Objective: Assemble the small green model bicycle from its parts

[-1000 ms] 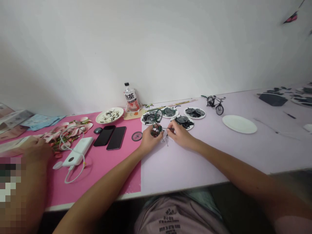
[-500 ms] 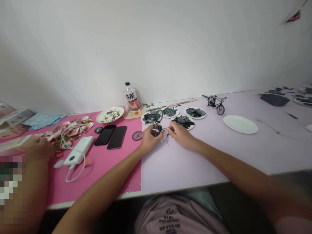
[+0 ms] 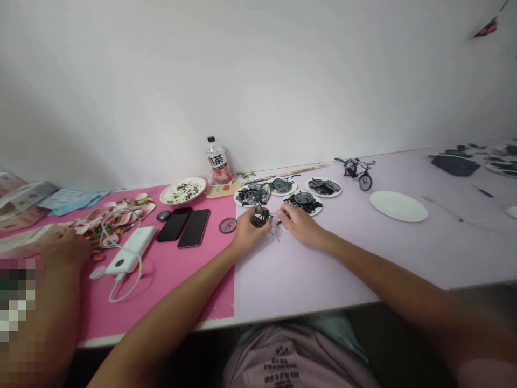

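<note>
One dark-green model bicycle (image 3: 262,217), spoked wheel (image 3: 265,192) uppermost, clamped in left fingers (image 3: 244,220); right fingers (image 3: 288,210) bunched together, contents unclear.

Just before the bottle (image 3: 220,166) lies a card (image 3: 222,192); left of the bottle sits a bowl (image 3: 172,202). Two phones (image 3: 174,224) lie to the bottle's left front, a power bank (image 3: 131,251) farther left, and a loose wheel (image 3: 228,225) nearly straight before it. To its right sit four plates of parts (image 3: 323,195). Before the bottle, rightward, are the left hand (image 3: 251,233), a part-built bicycle (image 3: 261,216) in it, and the right hand (image 3: 301,222). Well right of the bottle stands a model bicycle (image 3: 355,169), with an oval plate (image 3: 398,206) farther right
</note>
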### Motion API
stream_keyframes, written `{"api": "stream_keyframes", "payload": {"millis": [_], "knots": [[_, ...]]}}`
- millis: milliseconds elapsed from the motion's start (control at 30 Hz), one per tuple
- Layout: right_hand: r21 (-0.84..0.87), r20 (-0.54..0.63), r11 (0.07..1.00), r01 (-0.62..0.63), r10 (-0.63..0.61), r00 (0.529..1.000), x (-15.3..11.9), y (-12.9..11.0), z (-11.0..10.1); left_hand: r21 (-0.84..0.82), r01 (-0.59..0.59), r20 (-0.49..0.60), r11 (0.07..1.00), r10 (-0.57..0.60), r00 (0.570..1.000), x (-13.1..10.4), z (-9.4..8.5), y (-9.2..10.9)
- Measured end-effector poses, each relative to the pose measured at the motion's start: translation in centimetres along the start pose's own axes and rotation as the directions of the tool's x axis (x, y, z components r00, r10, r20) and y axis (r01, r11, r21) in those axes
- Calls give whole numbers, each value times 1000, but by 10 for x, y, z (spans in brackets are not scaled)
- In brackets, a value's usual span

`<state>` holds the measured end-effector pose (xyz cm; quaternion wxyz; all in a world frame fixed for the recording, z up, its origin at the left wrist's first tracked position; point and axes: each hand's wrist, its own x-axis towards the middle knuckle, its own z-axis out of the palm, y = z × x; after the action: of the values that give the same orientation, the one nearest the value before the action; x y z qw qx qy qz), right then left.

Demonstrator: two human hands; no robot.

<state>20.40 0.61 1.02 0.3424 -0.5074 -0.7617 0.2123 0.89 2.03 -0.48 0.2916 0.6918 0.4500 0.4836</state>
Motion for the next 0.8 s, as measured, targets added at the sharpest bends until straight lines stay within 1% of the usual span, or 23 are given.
{"api": "stream_keyframes", "payload": {"millis": [133,267,433,667,800], "knots": [[39,-32,998,47,-46,998,0,5,3,-16,21,11,1000,-21,1000,0,0,0],[36,-23,998,54,-53,998,0,6,4,-28,32,0,999,-32,999,0,1,-1],[-6,14,999,37,-37,999,-2,1,2,-16,32,-16,999,-32,999,1,1,-1],[-67,25,997,36,-34,999,-2,-2,0,12,21,-19,1000,-21,1000,1,2,-2],[-83,38,997,6,-2,999,-3,-5,-1,8,11,-1,1000,-11,1000,1,2,-3]]}}
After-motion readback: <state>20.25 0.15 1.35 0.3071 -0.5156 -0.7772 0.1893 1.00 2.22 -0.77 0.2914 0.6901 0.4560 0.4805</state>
